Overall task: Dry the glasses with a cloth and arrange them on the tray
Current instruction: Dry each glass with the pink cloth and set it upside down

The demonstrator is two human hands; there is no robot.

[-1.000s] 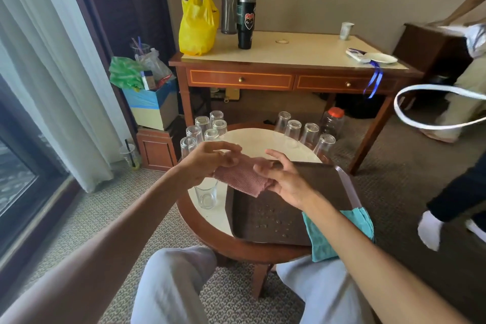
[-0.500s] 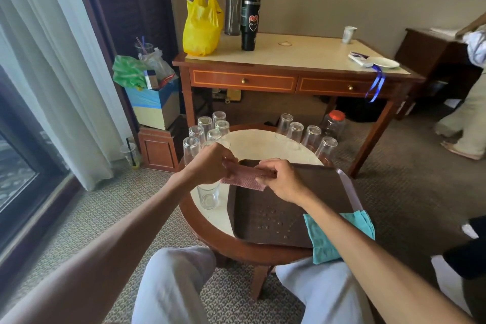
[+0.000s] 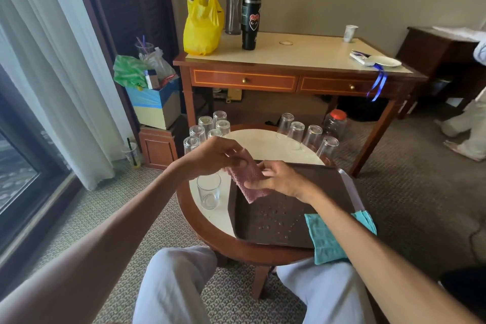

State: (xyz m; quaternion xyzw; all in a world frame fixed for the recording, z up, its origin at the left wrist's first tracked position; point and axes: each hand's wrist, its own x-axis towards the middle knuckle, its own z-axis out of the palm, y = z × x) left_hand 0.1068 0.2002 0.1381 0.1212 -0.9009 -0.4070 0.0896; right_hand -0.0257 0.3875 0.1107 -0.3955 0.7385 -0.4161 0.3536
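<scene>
The pink cloth [image 3: 247, 183] is held at the centre of the frame, over the upper left corner of the tray [image 3: 276, 226]. It is pinched at its top edge by the left hand [image 3: 213, 158] and gripped lower down by the curled fingers of the right hand [image 3: 278, 179]; no glass is held. The step in hand is judged to be readying the cloth. 1 upright glass [image 3: 209, 191] stands on the tabletop [image 3: 263, 143] just left of the tray. Next, it likely needs to be lifted and wiped.
</scene>
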